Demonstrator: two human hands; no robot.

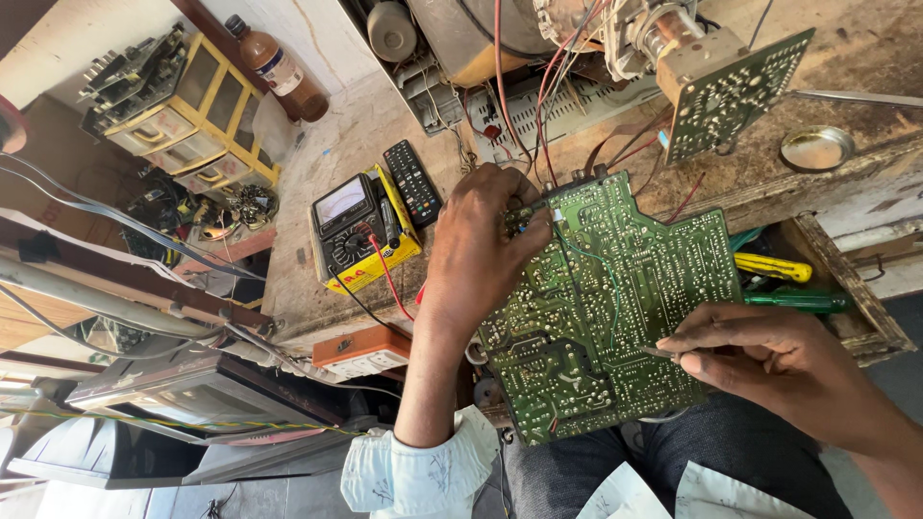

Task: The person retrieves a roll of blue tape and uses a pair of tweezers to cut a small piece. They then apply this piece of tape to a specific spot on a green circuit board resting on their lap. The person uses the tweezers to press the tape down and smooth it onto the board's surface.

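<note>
Two circuit boards (615, 298) (726, 91), one meter (361, 231), one remote (413, 181), one bottle (279, 69), two screwdrivers (772, 267) (798, 301), one dish (815, 149).

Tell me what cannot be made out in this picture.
- Head view: the tool tip in the right hand is too small to identify.
- The left hand hides the circuit board edge it grips.
- The top edge cuts off the television chassis.

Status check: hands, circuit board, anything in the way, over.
Left hand grips top edge of the green circuit board. Right hand pinches a thin tool against its solder side. Red wires trail off the top; nothing blocking.
</note>
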